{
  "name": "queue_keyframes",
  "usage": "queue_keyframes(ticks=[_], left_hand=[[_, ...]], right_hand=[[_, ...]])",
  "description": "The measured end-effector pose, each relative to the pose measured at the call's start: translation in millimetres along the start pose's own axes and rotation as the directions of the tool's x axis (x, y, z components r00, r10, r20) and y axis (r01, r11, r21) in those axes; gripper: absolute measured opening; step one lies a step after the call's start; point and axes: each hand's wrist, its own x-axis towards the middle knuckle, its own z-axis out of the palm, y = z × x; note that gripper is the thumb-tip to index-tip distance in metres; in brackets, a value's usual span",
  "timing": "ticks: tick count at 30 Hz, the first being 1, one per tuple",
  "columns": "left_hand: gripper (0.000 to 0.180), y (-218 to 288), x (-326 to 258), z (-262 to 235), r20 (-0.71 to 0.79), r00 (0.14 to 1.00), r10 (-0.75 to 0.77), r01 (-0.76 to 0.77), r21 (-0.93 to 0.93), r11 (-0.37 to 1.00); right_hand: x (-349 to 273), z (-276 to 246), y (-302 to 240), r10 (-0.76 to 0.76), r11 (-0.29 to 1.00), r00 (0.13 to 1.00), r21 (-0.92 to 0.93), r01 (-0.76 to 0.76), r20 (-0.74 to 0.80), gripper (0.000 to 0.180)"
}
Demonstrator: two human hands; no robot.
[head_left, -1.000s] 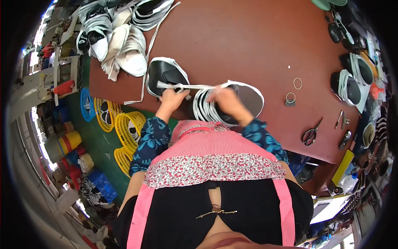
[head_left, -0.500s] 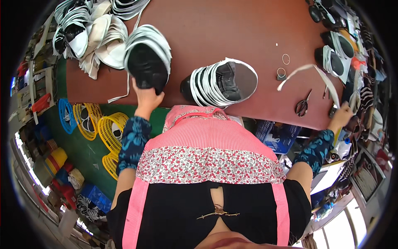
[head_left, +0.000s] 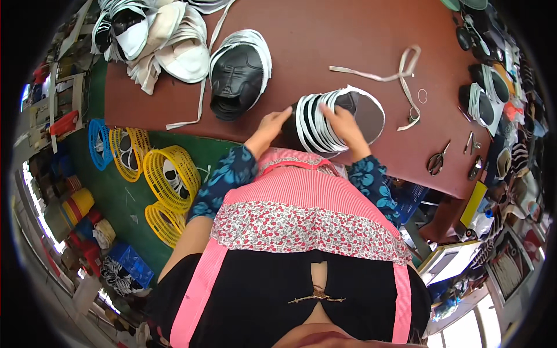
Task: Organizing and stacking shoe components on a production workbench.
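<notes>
A black shoe wrapped in several white bands lies at the near edge of the brown table. My left hand rests against its left end. My right hand lies on top of it, fingers on the white bands. A second black shoe upper with white bands lies apart, up and to the left. A loose white strip lies on the table beyond the shoe.
A heap of white and black shoe uppers fills the table's far left. Scissors, small tools and a ring lie at right, with more shoes along the right edge. Yellow and blue baskets stand on the green floor at left.
My left hand let go of the other shoe, left on the table, and came to the banded shoe. My right hand came back from the far right, and the white strip now lies on the table.
</notes>
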Motion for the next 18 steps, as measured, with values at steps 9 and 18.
queue_keyframes(ticks=[9,18], left_hand=[[0.069,-32.3,42.3,20.4,0.544,0.835,0.085,0.505,-0.818,0.275],[0.083,-4.2,55.3,48.6,0.556,0.797,0.237,0.513,-0.830,0.220]], right_hand=[[102.1,-120.3,24.6,-0.327,0.945,0.708,-0.231,0.233,-0.626,0.028],[186.4,-96.3,92.9,-0.317,0.920,0.861,-0.349,0.178,-0.398,0.026]])
